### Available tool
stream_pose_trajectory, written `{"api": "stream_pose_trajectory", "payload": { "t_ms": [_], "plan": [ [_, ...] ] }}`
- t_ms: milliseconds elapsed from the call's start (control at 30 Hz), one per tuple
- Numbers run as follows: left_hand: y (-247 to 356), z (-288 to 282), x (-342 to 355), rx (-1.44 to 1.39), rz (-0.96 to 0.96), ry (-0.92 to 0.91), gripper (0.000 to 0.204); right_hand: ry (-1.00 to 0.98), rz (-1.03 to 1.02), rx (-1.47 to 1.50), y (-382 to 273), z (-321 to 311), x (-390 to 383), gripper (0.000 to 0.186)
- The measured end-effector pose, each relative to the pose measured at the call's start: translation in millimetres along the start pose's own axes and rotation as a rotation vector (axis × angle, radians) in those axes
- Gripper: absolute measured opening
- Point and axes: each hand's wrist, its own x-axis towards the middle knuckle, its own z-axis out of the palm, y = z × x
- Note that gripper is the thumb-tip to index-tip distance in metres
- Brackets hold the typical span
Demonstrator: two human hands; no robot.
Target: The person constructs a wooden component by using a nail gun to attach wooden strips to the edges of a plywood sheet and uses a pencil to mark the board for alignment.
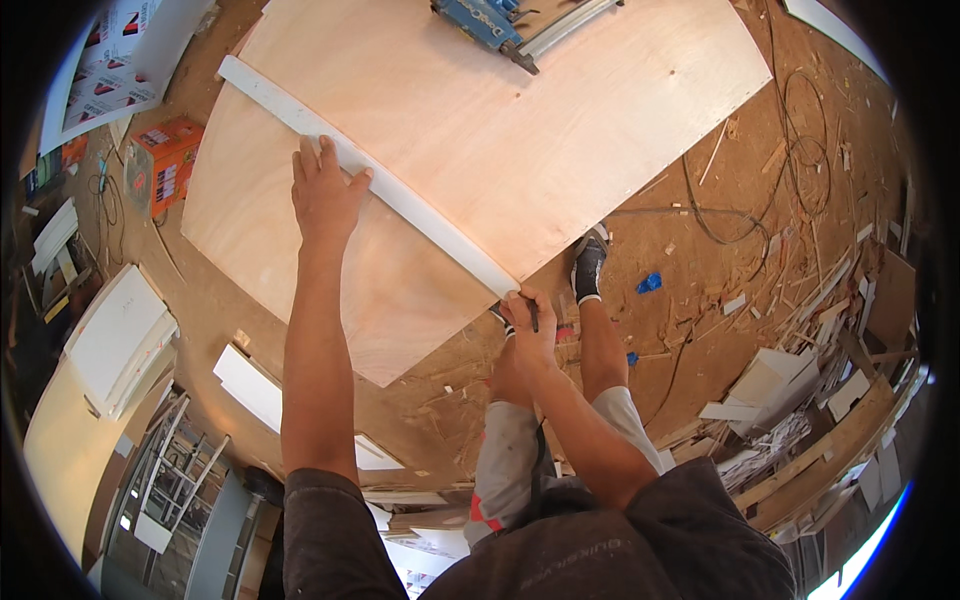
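A long white strip [420,213] lies flat across a large pale plywood sheet [560,130], running from the far left to the sheet's near edge. My left hand [328,190] rests on the strip partway along, fingers and thumb spread and pressing on it. At the strip's near end, by the edge of the plywood, is my right hand [535,325]. Its fingers are closed round a short dark pencil [534,318], whose tip I cannot make out.
A blue nail gun [485,20] lies on the plywood's far part. An orange box [165,160] stands to the left. A dark cable [730,212] loops over the floor at right, near wood offcuts [770,385]. My shoe [590,265] is beside the sheet.
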Motion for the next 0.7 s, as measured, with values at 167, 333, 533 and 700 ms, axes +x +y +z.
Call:
{"api": "stream_pose_trajectory", "payload": {
  "t_ms": [167, 333, 533, 700],
  "plan": [
    [2, -9, 1, -0.002, 0.053, 0.026, 0.083, -0.102, -0.119, -0.398, -27, -24, -15, 0.026],
    [-8, -14, -5, -0.044, 0.039, 0.035, 0.08, -0.298, -0.24, -0.628, -120, 43, -24, 0.032],
    [-23, -14, -13, -0.021, 0.012, 0.049, 0.08, -0.657, -0.586, -0.672, -178, 257, 49, 0.019],
    [-13, -19, -3, -0.086, -0.02, -0.04, 0.078, -0.744, -0.877, -0.672, -192, 400, 123, 0.028]
  ]
}}
